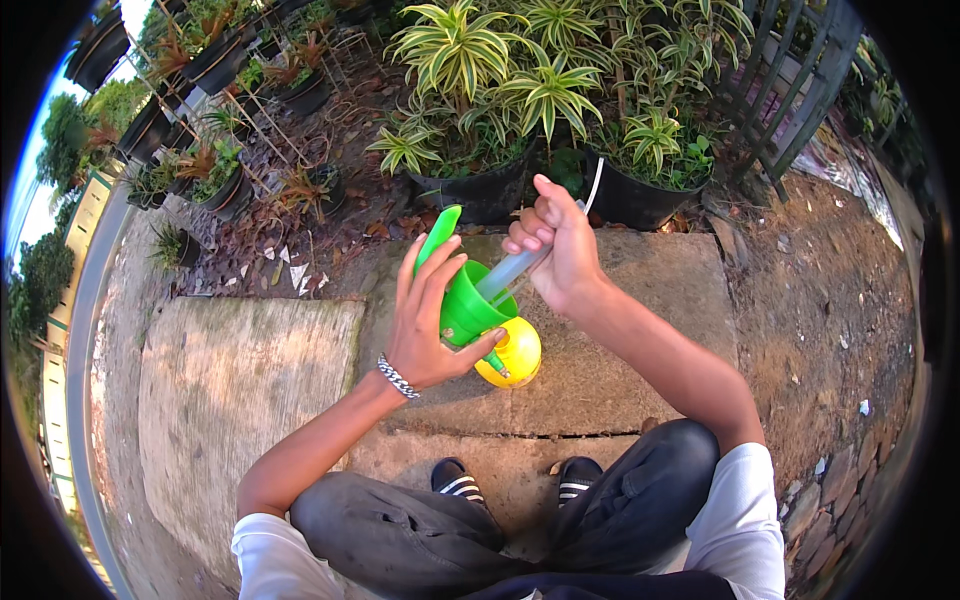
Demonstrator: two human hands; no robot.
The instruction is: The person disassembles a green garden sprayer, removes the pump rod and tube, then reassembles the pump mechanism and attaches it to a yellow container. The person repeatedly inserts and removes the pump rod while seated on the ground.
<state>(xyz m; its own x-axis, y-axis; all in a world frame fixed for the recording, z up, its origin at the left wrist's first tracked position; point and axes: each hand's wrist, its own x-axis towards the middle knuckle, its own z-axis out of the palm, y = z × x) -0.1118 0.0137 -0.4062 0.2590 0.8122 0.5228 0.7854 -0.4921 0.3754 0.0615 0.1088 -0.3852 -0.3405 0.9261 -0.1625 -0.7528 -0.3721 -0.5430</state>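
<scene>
My left hand (425, 325) is wrapped round the green plastic sprayer head (470, 305), which is tilted, its long green lever (438, 235) pointing up and away. A small green nozzle with a metal tip (498, 366) sticks out below my thumb. In my right hand (562, 245), closed, is a translucent pale tube (508, 272), its lower end in the wide opening of the green head. A thin white dip hose (596, 186) rises past my right hand. Underneath, partly hidden by the green head, a round yellow sprayer tank (518, 352) stands on the concrete.
Large black pots (640, 197) with yellow-striped leafy plants (458, 50) stand just ahead. More potted plants (215, 65) hang or stand at far left over leaf litter. A slatted fence (800, 90) is at right. Concrete slabs (250, 385) lie around my sandalled feet (460, 480).
</scene>
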